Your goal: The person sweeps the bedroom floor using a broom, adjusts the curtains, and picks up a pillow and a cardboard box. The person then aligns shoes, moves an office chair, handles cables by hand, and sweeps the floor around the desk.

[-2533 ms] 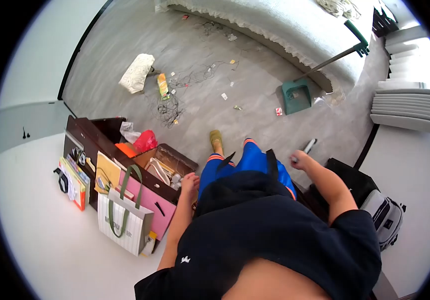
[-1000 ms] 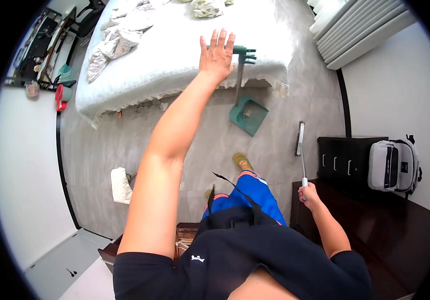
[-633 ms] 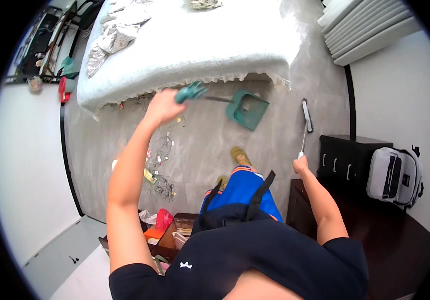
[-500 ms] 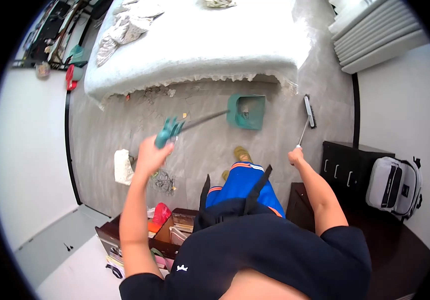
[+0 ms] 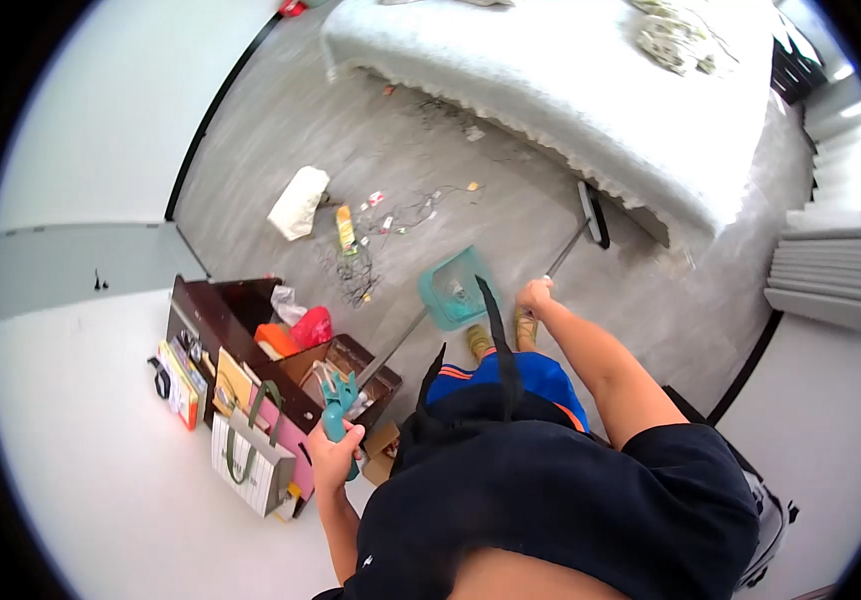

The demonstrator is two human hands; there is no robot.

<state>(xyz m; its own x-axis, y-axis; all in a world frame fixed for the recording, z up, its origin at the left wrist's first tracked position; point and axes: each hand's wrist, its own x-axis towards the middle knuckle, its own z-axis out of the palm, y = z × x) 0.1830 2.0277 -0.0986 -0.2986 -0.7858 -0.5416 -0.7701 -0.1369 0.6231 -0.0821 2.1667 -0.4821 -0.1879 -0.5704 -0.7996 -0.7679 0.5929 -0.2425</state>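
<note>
My left hand (image 5: 331, 458) is closed around the green toothed grip of a long-handled dustpan (image 5: 437, 295). Its pan is on the grey floor ahead of my feet, with some small debris inside. In my right hand (image 5: 534, 295) is the end of a thin broom handle. The broom (image 5: 594, 214) reaches forward, its narrow head near the lower edge of the bed. Tangled dark cords (image 5: 356, 275), a yellow packet (image 5: 346, 230) and small scraps lie on the floor left of the pan.
A bed (image 5: 551, 75) with a pale fringed cover stands ahead. A white bag-like item (image 5: 300, 203) lies at left. Dark open drawers (image 5: 216, 310) hold assorted things, beside a striped paper bag (image 5: 243, 462). Grey curtains (image 5: 836, 275) hang at right.
The view has turned rightward. The dustpan is closer to my feet, and my left hand is lower, over the drawers' side. The broom head has moved to the bed's edge.
</note>
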